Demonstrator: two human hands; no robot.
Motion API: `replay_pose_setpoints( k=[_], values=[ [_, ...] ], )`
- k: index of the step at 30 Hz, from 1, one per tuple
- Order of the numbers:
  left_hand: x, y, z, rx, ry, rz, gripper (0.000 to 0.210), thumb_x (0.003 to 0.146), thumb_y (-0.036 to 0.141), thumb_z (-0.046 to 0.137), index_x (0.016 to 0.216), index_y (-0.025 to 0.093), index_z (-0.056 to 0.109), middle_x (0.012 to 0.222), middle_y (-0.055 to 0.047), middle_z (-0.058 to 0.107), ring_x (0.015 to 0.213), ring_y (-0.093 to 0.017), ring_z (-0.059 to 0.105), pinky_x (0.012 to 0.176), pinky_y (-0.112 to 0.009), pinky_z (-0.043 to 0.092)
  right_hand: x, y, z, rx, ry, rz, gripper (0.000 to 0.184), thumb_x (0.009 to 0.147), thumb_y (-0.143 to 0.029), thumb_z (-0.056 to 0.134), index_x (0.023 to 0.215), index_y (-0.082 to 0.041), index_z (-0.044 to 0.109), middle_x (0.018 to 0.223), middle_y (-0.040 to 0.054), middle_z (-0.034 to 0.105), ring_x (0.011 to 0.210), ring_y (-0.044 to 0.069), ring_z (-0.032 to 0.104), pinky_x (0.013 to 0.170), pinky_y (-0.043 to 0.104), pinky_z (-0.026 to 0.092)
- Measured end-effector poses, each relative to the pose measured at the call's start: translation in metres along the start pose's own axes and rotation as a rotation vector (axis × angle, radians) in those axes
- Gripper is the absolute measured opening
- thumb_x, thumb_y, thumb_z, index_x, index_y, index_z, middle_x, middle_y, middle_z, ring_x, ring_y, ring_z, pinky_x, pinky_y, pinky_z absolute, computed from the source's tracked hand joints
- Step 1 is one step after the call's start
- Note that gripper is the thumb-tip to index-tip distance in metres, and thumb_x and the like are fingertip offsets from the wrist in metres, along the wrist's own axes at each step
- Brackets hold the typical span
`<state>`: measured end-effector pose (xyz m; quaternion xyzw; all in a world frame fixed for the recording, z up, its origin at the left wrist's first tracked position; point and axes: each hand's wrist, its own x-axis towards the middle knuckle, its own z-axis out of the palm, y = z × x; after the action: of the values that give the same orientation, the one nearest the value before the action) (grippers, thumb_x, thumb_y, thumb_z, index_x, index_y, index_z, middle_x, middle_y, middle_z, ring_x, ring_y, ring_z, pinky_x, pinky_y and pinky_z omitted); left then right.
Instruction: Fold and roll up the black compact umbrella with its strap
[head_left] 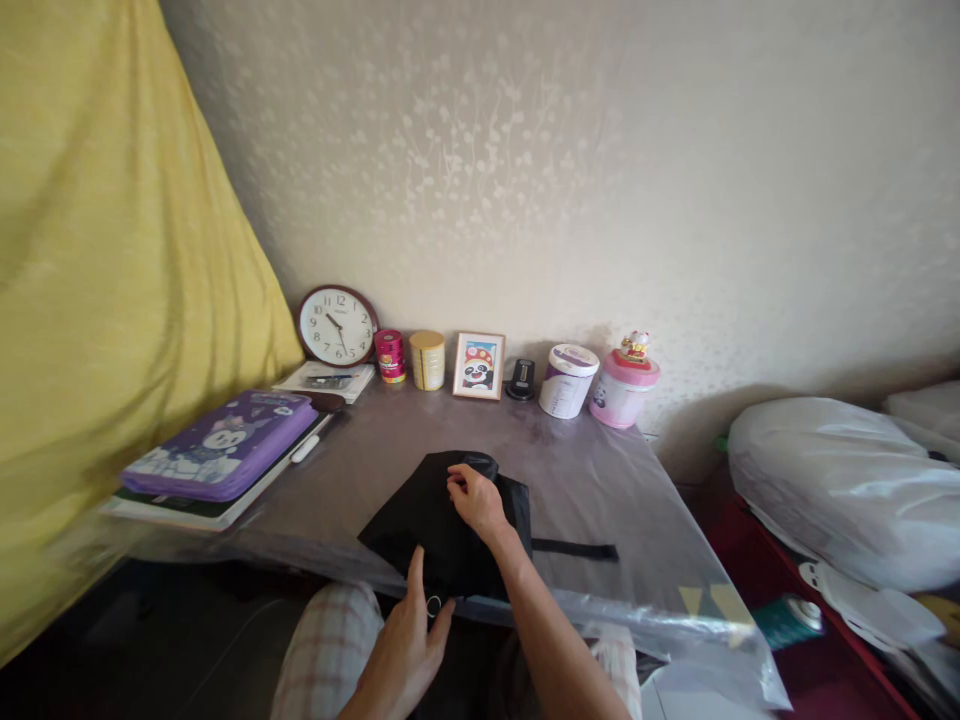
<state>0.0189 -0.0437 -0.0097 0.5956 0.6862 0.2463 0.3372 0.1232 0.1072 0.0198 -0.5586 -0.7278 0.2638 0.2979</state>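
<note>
A black folding umbrella (409, 510) lies at the near edge of the table, its loose cloth spread in folds. Its dark strap (576, 549) stretches out to the right over the tabletop. My left hand (412, 635) is around the handle end, where a small pale ring shows between thumb and forefinger; the other fingers are partly hidden. On top of the cloth, my right hand (476, 500) has its fingers bent and pinched together at a fold.
Along the wall stand a clock (337, 325), a pink can (390, 357), a yellow can (427, 361), a panda picture frame (478, 367), a white tub (568, 382) and a pink jar (622, 392). A purple case (225, 440) lies left. Bagged items (840, 490) sit right.
</note>
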Motion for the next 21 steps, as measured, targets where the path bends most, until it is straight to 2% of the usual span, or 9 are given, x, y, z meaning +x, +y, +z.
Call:
replay_pose_setpoints(
  k=[3, 5, 7, 10, 12, 16, 18, 21],
  values=[
    [-0.005, 0.004, -0.001, 0.010, 0.081, 0.050, 0.071, 0.089, 0.036, 0.032, 0.142, 0.014, -0.009, 0.132, -0.017, 0.044, 0.110, -0.023, 0.055, 0.083, -0.031, 0.045, 0.000, 0.000, 0.001, -0.035, -0.002, -0.036, 0.028, 0.078, -0.015, 0.050, 0.103, -0.022, 0.061, 0.094, -0.0007, 0.068, 0.080, 0.012, 0.063, 0.072, 0.021, 0.045],
    [-0.004, 0.007, -0.002, 0.050, 0.082, 0.099, 0.070, 0.089, 0.035, 0.032, 0.142, 0.018, -0.012, 0.140, -0.015, 0.034, 0.114, -0.022, 0.052, 0.084, -0.029, 0.044, 0.000, -0.001, 0.001, -0.057, 0.006, -0.061, 0.028, 0.079, -0.015, 0.049, 0.103, -0.022, 0.061, 0.095, 0.0001, 0.068, 0.084, 0.013, 0.062, 0.075, 0.022, 0.045],
    [-0.002, 0.009, -0.004, 0.128, 0.021, 0.121, 0.070, 0.089, 0.034, 0.034, 0.142, 0.021, -0.010, 0.132, -0.013, 0.046, 0.107, -0.021, 0.056, 0.080, -0.027, 0.044, -0.002, -0.002, 0.001, -0.076, 0.015, -0.090, 0.028, 0.080, -0.015, 0.048, 0.103, -0.021, 0.062, 0.098, 0.0014, 0.067, 0.088, 0.014, 0.061, 0.078, 0.023, 0.044],
    [0.005, 0.011, -0.006, 0.240, -0.095, 0.068, 0.068, 0.089, 0.031, 0.037, 0.143, 0.024, -0.003, 0.098, -0.007, 0.066, 0.087, -0.021, 0.063, 0.070, -0.026, 0.043, -0.009, -0.002, 0.000, -0.097, 0.008, -0.143, 0.025, 0.080, -0.015, 0.049, 0.099, -0.022, 0.064, 0.100, 0.0013, 0.066, 0.091, 0.015, 0.060, 0.081, 0.024, 0.043],
    [0.008, 0.011, -0.006, 0.251, -0.120, 0.042, 0.066, 0.089, 0.029, 0.036, 0.143, 0.026, -0.001, 0.089, -0.005, 0.067, 0.083, -0.020, 0.064, 0.068, -0.025, 0.041, -0.015, 0.000, -0.002, -0.095, -0.010, -0.227, 0.023, 0.080, -0.016, 0.051, 0.095, -0.023, 0.066, 0.096, -0.0004, 0.067, 0.090, 0.014, 0.059, 0.082, 0.024, 0.043],
    [0.009, 0.010, -0.003, 0.233, -0.111, 0.033, 0.065, 0.090, 0.029, 0.035, 0.143, 0.025, -0.003, 0.089, -0.005, 0.068, 0.083, -0.019, 0.064, 0.066, -0.024, 0.040, -0.016, 0.011, -0.006, -0.109, 0.014, -0.445, 0.019, 0.082, -0.016, 0.051, 0.089, -0.022, 0.067, 0.094, -0.0007, 0.068, 0.090, 0.013, 0.057, 0.087, 0.025, 0.040],
    [0.008, 0.009, -0.002, 0.234, -0.107, 0.033, 0.065, 0.090, 0.028, 0.035, 0.143, 0.025, -0.003, 0.090, -0.005, 0.068, 0.084, -0.019, 0.064, 0.067, -0.023, 0.040, -0.007, 0.017, -0.009, -0.169, 0.049, -0.428, 0.018, 0.083, -0.017, 0.051, 0.089, -0.022, 0.068, 0.099, 0.0001, 0.067, 0.095, 0.014, 0.056, 0.089, 0.026, 0.038],
    [0.007, 0.009, -0.002, 0.239, -0.103, 0.031, 0.065, 0.090, 0.027, 0.035, 0.143, 0.023, -0.003, 0.090, -0.005, 0.068, 0.084, -0.018, 0.064, 0.069, -0.022, 0.040, 0.011, 0.029, -0.019, -0.235, 0.100, -0.282, 0.022, 0.084, -0.016, 0.049, 0.096, -0.022, 0.067, 0.111, 0.0018, 0.063, 0.104, 0.015, 0.052, 0.092, 0.027, 0.037]
  ],
)
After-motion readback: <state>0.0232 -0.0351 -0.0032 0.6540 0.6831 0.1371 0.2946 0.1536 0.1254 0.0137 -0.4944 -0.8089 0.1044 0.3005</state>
